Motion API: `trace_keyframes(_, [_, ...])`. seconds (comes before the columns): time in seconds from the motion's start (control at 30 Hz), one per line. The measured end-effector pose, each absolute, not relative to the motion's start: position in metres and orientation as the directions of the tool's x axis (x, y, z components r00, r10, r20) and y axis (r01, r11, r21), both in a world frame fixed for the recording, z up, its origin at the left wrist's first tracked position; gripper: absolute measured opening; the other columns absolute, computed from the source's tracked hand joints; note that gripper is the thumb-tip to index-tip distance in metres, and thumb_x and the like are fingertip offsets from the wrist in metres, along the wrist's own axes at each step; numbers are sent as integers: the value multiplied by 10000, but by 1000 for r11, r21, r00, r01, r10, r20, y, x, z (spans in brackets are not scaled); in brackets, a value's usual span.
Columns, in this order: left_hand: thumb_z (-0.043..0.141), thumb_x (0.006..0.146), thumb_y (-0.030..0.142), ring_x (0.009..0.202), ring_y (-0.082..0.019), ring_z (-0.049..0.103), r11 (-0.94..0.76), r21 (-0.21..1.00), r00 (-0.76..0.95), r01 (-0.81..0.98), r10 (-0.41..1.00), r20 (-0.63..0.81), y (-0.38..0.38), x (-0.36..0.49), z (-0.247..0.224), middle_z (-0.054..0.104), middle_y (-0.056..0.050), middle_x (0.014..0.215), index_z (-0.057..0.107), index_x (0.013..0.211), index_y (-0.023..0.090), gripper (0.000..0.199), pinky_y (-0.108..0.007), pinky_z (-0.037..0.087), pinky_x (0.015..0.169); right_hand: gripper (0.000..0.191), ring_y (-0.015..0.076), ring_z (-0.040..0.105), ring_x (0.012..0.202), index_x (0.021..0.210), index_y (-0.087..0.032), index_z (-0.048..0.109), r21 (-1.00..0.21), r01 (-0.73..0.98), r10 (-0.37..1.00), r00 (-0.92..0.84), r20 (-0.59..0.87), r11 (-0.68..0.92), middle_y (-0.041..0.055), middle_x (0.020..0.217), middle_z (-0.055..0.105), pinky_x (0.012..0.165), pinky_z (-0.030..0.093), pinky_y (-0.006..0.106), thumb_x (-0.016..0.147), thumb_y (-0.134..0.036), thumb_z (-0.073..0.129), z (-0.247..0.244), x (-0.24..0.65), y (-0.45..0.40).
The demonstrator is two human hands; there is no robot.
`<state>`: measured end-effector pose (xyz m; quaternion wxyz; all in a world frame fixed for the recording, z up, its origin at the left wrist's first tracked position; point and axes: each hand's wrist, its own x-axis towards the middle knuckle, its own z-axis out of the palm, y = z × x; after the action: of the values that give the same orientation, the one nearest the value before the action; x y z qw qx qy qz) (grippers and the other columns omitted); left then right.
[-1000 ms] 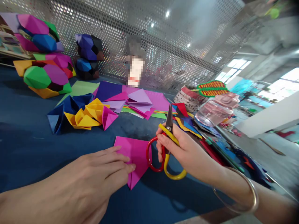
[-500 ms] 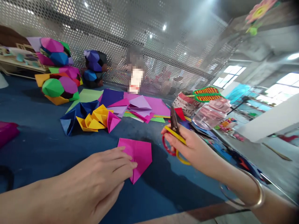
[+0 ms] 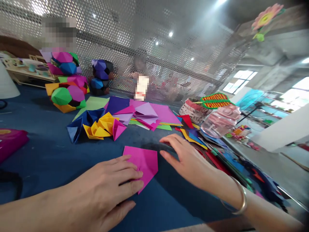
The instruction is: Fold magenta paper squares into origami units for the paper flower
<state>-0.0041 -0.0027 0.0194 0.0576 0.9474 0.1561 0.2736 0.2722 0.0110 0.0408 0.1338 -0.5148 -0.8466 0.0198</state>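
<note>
A folded magenta paper (image 3: 147, 161) lies flat on the blue table. Across its left part rests my left hand (image 3: 116, 183), fingers stretched out and pressing it down, so that corner is hidden. Just right of the paper, my right hand (image 3: 178, 154) is raised with fingers apart and nothing in them. Behind my right wrist a bit of a red handle (image 3: 201, 153) shows, mostly hidden. Beyond the paper sit folded paper pieces: a dark blue one (image 3: 74, 132), a yellow one (image 3: 100, 127) and a magenta one (image 3: 119, 129).
Coloured paper sheets (image 3: 166, 114) spread behind the folded pieces. Faceted paper balls (image 3: 69, 96) are stacked back left. A pink clear bottle (image 3: 218, 122) and a fabric pot (image 3: 193, 109) stand right, near pens (image 3: 231, 170). A magenta packet (image 3: 11, 141) lies left. A perforated metal screen (image 3: 116, 42) rises behind.
The yellow-and-red scissors have left my right hand, which has opened and come left towards the paper. My left hand stays on the magenta paper, its fingers slightly more spread.
</note>
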Motion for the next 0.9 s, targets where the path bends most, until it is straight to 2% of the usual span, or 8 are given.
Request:
trace_keyframes(0.1, [547,969,211,1037,-208,724,-943,194,826,269,329,457,-3,-5,24,748,-66,1177,691,1199,183,273,-369,548,1031,298,234,616,1061,1308,-198,502,-316,798,856,-505,114,513,95,1170,637,918,488,399,1022,-284,502,43,245,19])
trace_keyframes(0.17, [548,971,217,1038,-209,722,-942,190,838,278,334,431,-3,-6,27,749,-70,1167,694,1194,175,270,-374,541,1040,321,214,629,903,1307,-182,510,-388,774,850,-524,54,501,60,1003,668,797,483,359,1013,-312,517,41,236,29])
trace_keyframes(0.33, [513,1003,253,1001,-178,720,-944,151,821,294,330,465,-3,-7,24,759,-49,1113,682,1198,178,269,-327,526,1050,297,123,485,583,1243,-221,556,-638,663,849,-527,-28,391,-78,653,535,571,352,257,948,-206,531,34,239,43])
trace_keyframes(0.47, [518,1013,281,1018,-172,718,-940,93,758,329,322,568,-1,-7,17,743,-50,1183,652,1200,169,256,-341,493,1091,199,132,569,710,932,-194,665,-831,508,894,-447,-29,227,-21,780,647,671,418,258,898,-151,474,32,243,35])
trace_keyframes(0.57, [489,1031,274,1039,-166,708,-932,54,725,359,315,612,0,-7,14,734,-50,1201,627,1210,164,252,-330,485,1092,290,174,640,913,870,-196,717,-869,466,927,-375,-22,168,15,928,732,863,445,299,889,-155,430,31,243,27])
trace_keyframes(0.73, [480,1022,164,1082,-155,670,-918,16,721,397,323,613,3,-10,9,720,-35,1190,630,1229,157,256,-301,419,1138,395,194,674,912,948,-211,746,-882,446,922,-385,-37,151,13,974,759,815,483,308,791,-91,404,28,247,16])
trace_keyframes(0.83, [441,982,49,1137,-173,627,-923,29,751,385,331,571,7,-14,4,692,-43,1216,624,1259,159,349,-315,413,1138,398,161,676,914,994,-227,727,-816,460,871,-481,102,350,-6,984,750,816,492,270,792,-34,444,27,251,8])
trace_keyframes(0.9, [426,947,-3,1170,-193,596,-922,33,760,386,338,556,9,-16,1,679,-52,1220,625,1246,162,395,-331,437,1111,354,139,655,893,1056,-224,706,-694,448,766,-598,236,564,-2,993,731,807,485,251,849,-31,492,26,252,3])
